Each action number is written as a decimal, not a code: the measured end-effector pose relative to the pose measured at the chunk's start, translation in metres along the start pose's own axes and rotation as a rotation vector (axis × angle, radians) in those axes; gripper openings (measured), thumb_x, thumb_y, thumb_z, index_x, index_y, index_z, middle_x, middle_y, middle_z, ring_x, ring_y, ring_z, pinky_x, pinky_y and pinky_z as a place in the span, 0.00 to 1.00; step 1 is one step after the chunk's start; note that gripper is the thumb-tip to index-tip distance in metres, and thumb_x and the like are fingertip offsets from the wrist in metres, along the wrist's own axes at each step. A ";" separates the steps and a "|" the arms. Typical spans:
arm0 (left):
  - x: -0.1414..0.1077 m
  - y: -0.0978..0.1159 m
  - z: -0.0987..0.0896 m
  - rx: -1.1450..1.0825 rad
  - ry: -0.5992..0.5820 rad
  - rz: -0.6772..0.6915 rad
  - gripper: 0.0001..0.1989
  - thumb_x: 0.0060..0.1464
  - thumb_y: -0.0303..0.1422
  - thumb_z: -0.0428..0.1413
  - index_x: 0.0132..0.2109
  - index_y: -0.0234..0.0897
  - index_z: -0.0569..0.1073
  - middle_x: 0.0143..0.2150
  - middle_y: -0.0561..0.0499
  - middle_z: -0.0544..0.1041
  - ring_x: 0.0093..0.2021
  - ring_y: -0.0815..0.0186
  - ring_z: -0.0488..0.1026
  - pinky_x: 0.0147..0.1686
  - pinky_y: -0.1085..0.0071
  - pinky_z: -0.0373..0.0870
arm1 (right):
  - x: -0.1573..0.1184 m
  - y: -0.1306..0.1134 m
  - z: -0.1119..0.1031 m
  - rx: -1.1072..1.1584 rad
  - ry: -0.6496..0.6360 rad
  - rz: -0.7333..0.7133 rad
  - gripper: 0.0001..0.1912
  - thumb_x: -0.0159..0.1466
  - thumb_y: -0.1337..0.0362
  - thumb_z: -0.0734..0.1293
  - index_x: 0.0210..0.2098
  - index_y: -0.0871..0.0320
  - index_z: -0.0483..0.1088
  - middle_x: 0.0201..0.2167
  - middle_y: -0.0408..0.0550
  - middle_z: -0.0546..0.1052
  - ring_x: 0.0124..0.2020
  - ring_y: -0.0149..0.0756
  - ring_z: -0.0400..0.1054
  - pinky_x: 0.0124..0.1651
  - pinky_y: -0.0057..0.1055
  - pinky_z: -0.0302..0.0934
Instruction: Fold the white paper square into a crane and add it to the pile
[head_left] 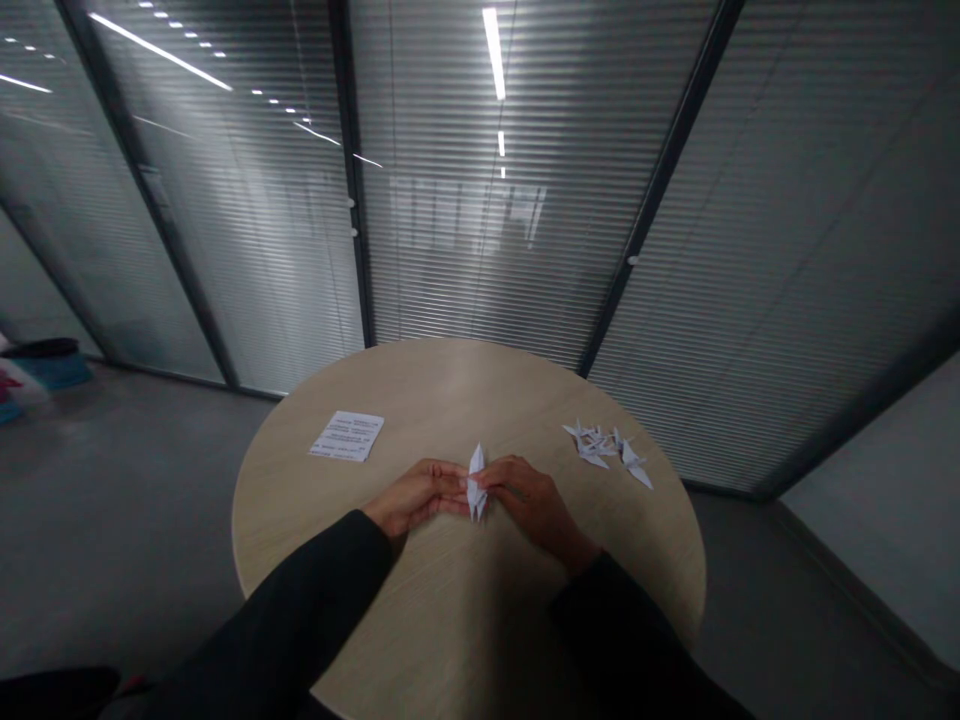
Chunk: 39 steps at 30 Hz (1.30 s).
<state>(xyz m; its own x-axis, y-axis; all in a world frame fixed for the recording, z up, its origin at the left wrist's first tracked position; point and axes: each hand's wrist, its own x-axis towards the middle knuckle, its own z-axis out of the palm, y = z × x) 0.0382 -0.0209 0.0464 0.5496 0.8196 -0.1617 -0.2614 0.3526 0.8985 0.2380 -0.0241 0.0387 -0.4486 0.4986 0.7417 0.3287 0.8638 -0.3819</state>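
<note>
A folded white paper figure (476,484), pointed like an origami crane, stands on its narrow edge at the middle of the round wooden table (450,400). My left hand (415,498) pinches it from the left, and my right hand (527,498) pinches it from the right. Their fingertips hide part of the paper. To the right lies a small heap of similar folded white paper cranes (607,452). A printed sheet of paper (346,436) lies flat to the left, beyond my left hand.
Black sleeves cover both my forearms, which rest over the near table edge. Glass partitions with slatted blinds (480,250) stand beyond the table, and a grey floor surrounds it. Some colourful soft items (37,378) lie on the floor at far left.
</note>
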 end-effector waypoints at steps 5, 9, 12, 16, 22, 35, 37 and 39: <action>-0.001 0.003 -0.001 -0.077 0.019 -0.021 0.07 0.48 0.22 0.60 0.37 0.24 0.78 0.31 0.40 0.81 0.31 0.65 0.78 0.39 0.69 0.74 | 0.001 -0.002 -0.003 0.027 -0.022 -0.008 0.09 0.66 0.69 0.61 0.40 0.52 0.73 0.38 0.45 0.80 0.42 0.35 0.73 0.47 0.36 0.67; -0.002 0.005 -0.001 -0.109 0.007 -0.024 0.08 0.53 0.27 0.58 0.36 0.23 0.77 0.31 0.38 0.80 0.31 0.64 0.79 0.37 0.69 0.75 | 0.002 -0.007 -0.005 0.073 -0.046 0.008 0.11 0.67 0.70 0.60 0.42 0.52 0.73 0.40 0.45 0.79 0.44 0.33 0.73 0.49 0.33 0.67; -0.002 0.004 0.000 -0.060 -0.008 0.000 0.11 0.52 0.31 0.60 0.36 0.24 0.78 0.31 0.39 0.81 0.31 0.65 0.78 0.36 0.72 0.74 | 0.002 -0.008 -0.005 0.095 -0.056 0.022 0.13 0.66 0.71 0.59 0.42 0.51 0.73 0.41 0.44 0.79 0.45 0.33 0.72 0.50 0.34 0.67; -0.001 0.003 0.000 -0.019 0.017 0.050 0.12 0.45 0.32 0.66 0.35 0.26 0.78 0.32 0.43 0.80 0.31 0.68 0.77 0.37 0.74 0.73 | 0.002 -0.007 -0.002 0.078 -0.071 0.037 0.15 0.65 0.72 0.58 0.42 0.50 0.73 0.43 0.44 0.79 0.48 0.34 0.72 0.55 0.38 0.65; -0.002 0.008 0.002 0.036 0.058 0.166 0.16 0.42 0.38 0.68 0.33 0.27 0.78 0.30 0.44 0.79 0.30 0.69 0.74 0.36 0.73 0.71 | 0.002 -0.016 -0.003 0.186 0.022 0.196 0.15 0.66 0.68 0.57 0.44 0.52 0.74 0.49 0.46 0.77 0.55 0.37 0.68 0.62 0.43 0.57; 0.002 0.001 0.010 0.180 0.131 0.286 0.20 0.42 0.42 0.67 0.35 0.27 0.79 0.30 0.45 0.79 0.30 0.67 0.73 0.38 0.69 0.69 | 0.003 -0.002 0.015 0.507 0.115 0.709 0.14 0.57 0.57 0.69 0.40 0.58 0.75 0.41 0.52 0.80 0.43 0.43 0.75 0.50 0.40 0.66; 0.002 0.001 0.010 0.179 0.123 0.287 0.20 0.42 0.42 0.67 0.35 0.27 0.79 0.30 0.45 0.79 0.30 0.67 0.73 0.38 0.68 0.70 | 0.002 -0.003 0.014 0.487 0.116 0.712 0.14 0.57 0.58 0.69 0.40 0.58 0.75 0.41 0.52 0.80 0.43 0.43 0.75 0.50 0.41 0.66; 0.002 0.000 0.010 0.180 0.117 0.289 0.20 0.41 0.43 0.67 0.34 0.28 0.79 0.29 0.45 0.78 0.29 0.67 0.73 0.37 0.68 0.70 | 0.003 -0.005 0.014 0.458 0.120 0.713 0.14 0.56 0.58 0.69 0.39 0.58 0.75 0.40 0.52 0.80 0.43 0.43 0.75 0.50 0.41 0.66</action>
<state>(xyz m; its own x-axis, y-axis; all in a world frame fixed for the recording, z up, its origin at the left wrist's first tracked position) 0.0478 -0.0235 0.0504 0.3759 0.9237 0.0737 -0.2434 0.0217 0.9697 0.2239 -0.0256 0.0351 -0.1625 0.9452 0.2833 0.1185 0.3037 -0.9454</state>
